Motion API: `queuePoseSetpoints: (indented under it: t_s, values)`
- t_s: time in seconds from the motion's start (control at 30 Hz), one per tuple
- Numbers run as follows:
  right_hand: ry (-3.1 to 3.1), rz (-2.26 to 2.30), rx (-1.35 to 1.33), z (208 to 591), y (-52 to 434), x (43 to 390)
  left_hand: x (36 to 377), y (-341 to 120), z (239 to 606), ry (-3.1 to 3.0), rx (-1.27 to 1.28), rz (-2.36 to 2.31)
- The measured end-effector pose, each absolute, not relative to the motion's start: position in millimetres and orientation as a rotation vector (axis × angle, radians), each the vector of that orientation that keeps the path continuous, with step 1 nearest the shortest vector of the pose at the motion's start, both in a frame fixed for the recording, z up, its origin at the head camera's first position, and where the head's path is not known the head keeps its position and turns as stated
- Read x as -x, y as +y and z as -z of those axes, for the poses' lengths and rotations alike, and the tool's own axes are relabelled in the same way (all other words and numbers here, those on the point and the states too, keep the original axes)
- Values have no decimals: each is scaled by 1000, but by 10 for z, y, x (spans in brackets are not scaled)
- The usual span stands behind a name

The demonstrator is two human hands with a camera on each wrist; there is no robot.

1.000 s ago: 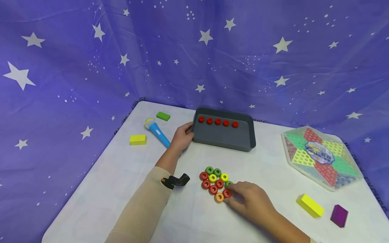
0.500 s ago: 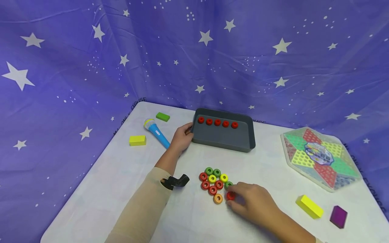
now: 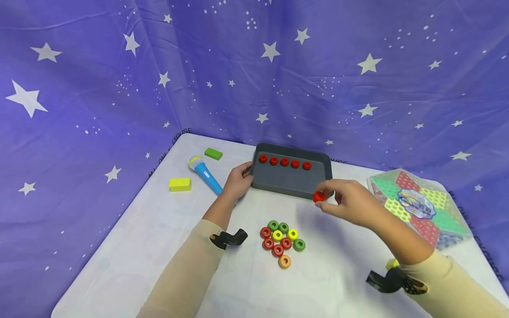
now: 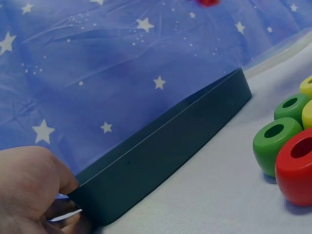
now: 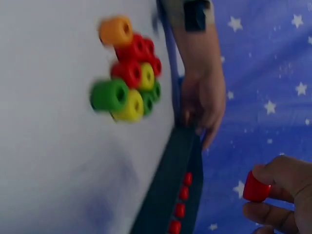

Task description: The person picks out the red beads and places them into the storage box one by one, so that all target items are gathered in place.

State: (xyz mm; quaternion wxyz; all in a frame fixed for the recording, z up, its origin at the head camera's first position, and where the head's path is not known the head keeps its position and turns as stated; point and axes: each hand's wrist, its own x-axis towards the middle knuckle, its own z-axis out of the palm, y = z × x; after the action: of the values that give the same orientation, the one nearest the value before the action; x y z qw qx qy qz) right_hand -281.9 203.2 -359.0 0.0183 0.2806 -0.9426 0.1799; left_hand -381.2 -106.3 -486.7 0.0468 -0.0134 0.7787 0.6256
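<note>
Five red rings (image 3: 284,161) sit in a row along the far wall of the grey tray (image 3: 292,179) in the head view, where I watch the right hand (image 3: 347,203) pinch a sixth red ring (image 3: 319,197) between thumb and fingertips, in the air just at the tray's near right corner. The left hand (image 3: 237,181) grips the tray's left end, fingers curled on its rim. On the white table (image 3: 159,247), between the arms, lies a cluster of loose rings (image 3: 281,238): red, green, yellow, one orange. A toy microphone (image 3: 204,173), yellow and green blocks and a hexagonal game board (image 3: 419,205) lie farther out.

From the left wrist camera I see the left hand (image 4: 29,190) at the corner of the tray (image 4: 165,151), thumb on top of the rim and fingers beneath it, with green and red rings (image 4: 287,151) close by on the table. The tray's inside is hidden from here.

From the right wrist camera, blurred, the red ring (image 5: 256,187) sits clamped in the fingertips of the right hand (image 5: 285,197), off to one side of the tray (image 5: 170,195), whose row of reds (image 5: 181,202) shows along one wall. My reading: the pinch is shallow, so the ring could slip and roll off; let go short of the wall, it would land outside the tray.
</note>
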Motion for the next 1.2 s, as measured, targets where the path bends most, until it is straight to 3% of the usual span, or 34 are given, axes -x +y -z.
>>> queuePoseSetpoints:
  t_s: [0.37, 0.6, 0.83, 1.2]
  values:
    - [-3077, -446, -807, 3526, 2182, 3914, 3817, -1071, 4875, 2397, 23, -1916]
    - [-3134, -274, -741, 3668, 2182, 4408, 3814, -1066, 4866, 2387, 32, -1921]
    - [-3238, -43, -673, 3826, 2190, 4646, 3813, -1046, 4861, 2364, 35, -1940]
    - [-3351, 41, -661, 4046, 2246, 4749, 3804, -1061, 4869, 2370, 34, -1939]
